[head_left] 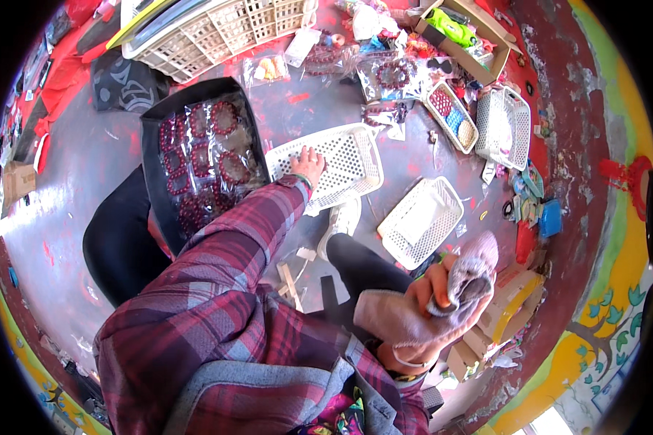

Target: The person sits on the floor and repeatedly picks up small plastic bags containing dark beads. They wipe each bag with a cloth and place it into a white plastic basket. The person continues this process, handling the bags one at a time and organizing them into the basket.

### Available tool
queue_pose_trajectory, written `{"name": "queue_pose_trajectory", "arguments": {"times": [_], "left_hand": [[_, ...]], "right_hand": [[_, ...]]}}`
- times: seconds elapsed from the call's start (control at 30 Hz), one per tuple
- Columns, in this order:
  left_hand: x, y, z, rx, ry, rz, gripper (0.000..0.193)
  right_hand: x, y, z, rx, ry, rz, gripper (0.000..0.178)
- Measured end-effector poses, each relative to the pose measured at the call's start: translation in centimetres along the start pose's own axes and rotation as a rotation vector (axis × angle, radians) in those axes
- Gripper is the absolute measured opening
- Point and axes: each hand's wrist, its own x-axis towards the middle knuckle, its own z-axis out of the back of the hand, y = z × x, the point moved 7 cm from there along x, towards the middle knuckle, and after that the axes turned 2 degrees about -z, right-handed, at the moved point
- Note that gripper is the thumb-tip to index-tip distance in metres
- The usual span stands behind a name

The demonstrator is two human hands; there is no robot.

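Head view. The step in hand is judged to be handling of the white perforated basket (355, 156), with a pinkish-grey cloth (392, 316) held ready in the other hand. The basket lies tilted on the floor ahead of the person, just beside a black tray (151, 156) of bagged dark-red bead bracelets (233, 167). In the inspector's judgement, the next move calls for a steady left hand on the basket and, if the cloth is to reach it, a forward swing of the right arm past the knee.

The left hand (308, 167) is open, fingers parted, and lies over the basket's interior near its middle. It grasps nothing visible; whether the fingertips press on the base cannot be told.

The right hand (424, 290) is closed, fingers curled around the bunched cloth, part of which hangs toward the person's lap. The cloth is well apart from the basket. A second white basket (397, 238) lies on the floor between the cloth and a narrow compartmented basket (437, 119) of coloured pieces.
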Motion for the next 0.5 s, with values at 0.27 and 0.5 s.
{"name": "queue_pose_trajectory", "arguments": {"times": [0.27, 0.5], "left_hand": [[1.0, 0.4, -0.6, 0.116, -0.046, -0.085, 0.064], [-2.2, -0.5, 5.7, -0.778, -0.079, -0.049, 0.085]], "right_hand": [[1.1, -1.0, -0.2, 0.015, -0.167, -0.006, 0.037], [1.3, -1.9, -0.4, -0.175, -0.15, -0.089, 0.04]]}}
